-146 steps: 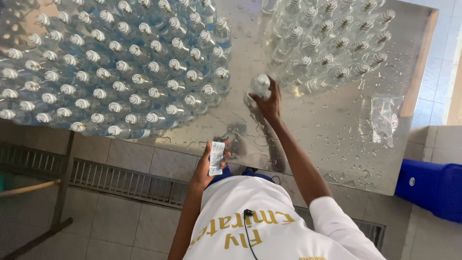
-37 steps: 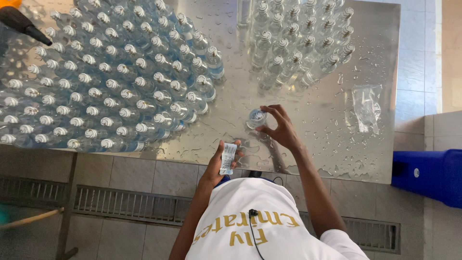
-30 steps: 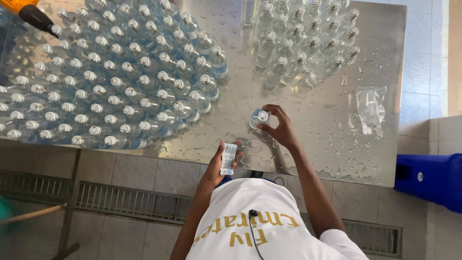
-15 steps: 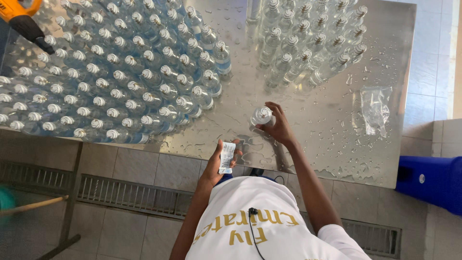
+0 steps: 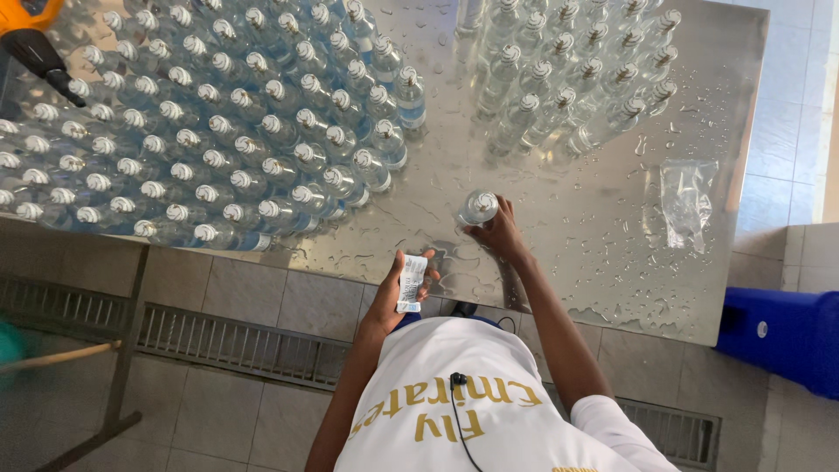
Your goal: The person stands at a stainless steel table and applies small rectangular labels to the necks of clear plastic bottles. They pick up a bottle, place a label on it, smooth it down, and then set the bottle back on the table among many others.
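Observation:
I look straight down at a wet steel table [image 5: 559, 218]. My right hand [image 5: 500, 234] grips a clear plastic bottle [image 5: 477, 209] with a white cap, held just above the table near its front edge. My left hand [image 5: 398, 290] holds a small stack of white labels [image 5: 410, 282] close to my chest, below the table's edge. A large block of capped, labelled bottles [image 5: 227, 131] fills the table's left. A smaller group of clear bottles [image 5: 577, 79] stands at the back right.
A crumpled clear plastic bag [image 5: 686, 199] lies on the table's right side. A blue container [image 5: 782, 336] sits on the tiled floor at the right. A floor drain grate [image 5: 236, 345] runs under the table edge. An orange and black tool [image 5: 35, 39] shows at top left.
My right hand has carried the bottle from the back group toward me and now holds it near the front edge. The left hand with the labels has stayed put.

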